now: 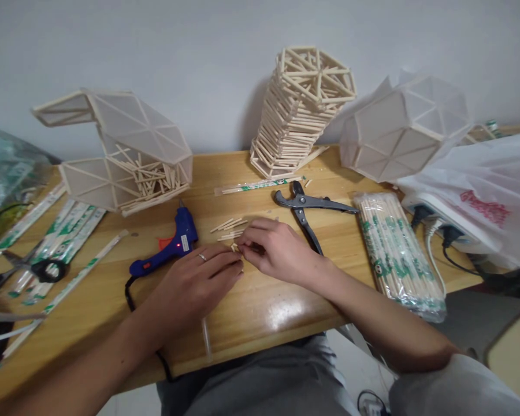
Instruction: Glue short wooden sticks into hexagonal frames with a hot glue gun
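Note:
My left hand [205, 274], a ring on one finger, is closed with its fingers pressed together; its thumb is hidden. Against its fingertips, my right hand [273, 248] is curled in a pinch. Pale ends of short wooden sticks [234, 247] show between the two hands, partly covered by the fingers. Just beyond lie several loose cut stick pieces [229, 226] on the wooden table [260, 323]. Left of my hands is a blue glue gun [182, 234] with a red light on. Grey-black cutting pliers [303, 202] lie spread beyond my right hand.
A stick tower [290, 121] stands at the back, between a panelled open frame holding cut sticks [143, 127] and another panelled shape [398, 127]. Packed chopsticks [398, 254] and a power strip [433, 214] are right. Scissors [47, 270] and wrapped chopsticks [69, 237] lie left.

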A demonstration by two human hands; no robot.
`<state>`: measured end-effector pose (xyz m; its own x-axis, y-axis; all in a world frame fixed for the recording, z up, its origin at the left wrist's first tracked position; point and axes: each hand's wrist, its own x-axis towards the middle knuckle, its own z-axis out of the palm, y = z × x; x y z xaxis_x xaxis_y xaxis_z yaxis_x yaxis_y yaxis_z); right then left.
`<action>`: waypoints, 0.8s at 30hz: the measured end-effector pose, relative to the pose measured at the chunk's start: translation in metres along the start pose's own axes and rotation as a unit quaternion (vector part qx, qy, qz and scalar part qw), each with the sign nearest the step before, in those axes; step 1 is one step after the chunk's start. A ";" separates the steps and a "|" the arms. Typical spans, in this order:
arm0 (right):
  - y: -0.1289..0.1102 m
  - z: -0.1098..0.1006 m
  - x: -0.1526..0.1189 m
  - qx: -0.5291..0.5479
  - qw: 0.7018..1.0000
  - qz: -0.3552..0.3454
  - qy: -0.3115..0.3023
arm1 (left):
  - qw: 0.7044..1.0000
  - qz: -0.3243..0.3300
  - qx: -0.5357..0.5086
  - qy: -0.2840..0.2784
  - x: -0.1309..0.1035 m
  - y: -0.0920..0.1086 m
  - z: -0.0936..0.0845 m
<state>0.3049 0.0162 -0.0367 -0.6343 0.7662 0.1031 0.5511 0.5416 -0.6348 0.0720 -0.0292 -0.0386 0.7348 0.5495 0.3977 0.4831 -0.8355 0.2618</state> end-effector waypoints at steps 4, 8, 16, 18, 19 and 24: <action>-0.001 -0.001 0.000 -0.001 1.000 -0.001 -0.001 | 1.000 -0.007 -0.001 -0.010 -0.001 0.000 0.001; -0.001 -0.001 0.000 0.000 1.000 -0.003 -0.002 | 1.000 -0.012 -0.006 -0.019 -0.002 -0.001 0.002; -0.001 -0.002 0.001 0.007 1.000 -0.002 -0.002 | 1.000 -0.015 -0.014 -0.009 -0.001 -0.002 0.002; -0.001 -0.001 0.001 0.008 1.000 -0.001 -0.003 | 1.000 -0.017 -0.014 -0.008 0.001 -0.002 0.003; -0.001 -0.001 0.001 0.008 1.000 -0.001 -0.003 | 1.000 -0.015 -0.013 -0.008 0.001 -0.002 0.003; -0.001 -0.001 0.000 0.022 0.999 -0.011 0.024 | 1.000 -0.019 0.007 0.017 0.002 -0.006 -0.008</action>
<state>0.3049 0.0159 -0.0356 -0.6182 0.7710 0.1529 0.5128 0.5431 -0.6649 0.0674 -0.0232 -0.0322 0.6991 0.5802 0.4179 0.5171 -0.8139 0.2648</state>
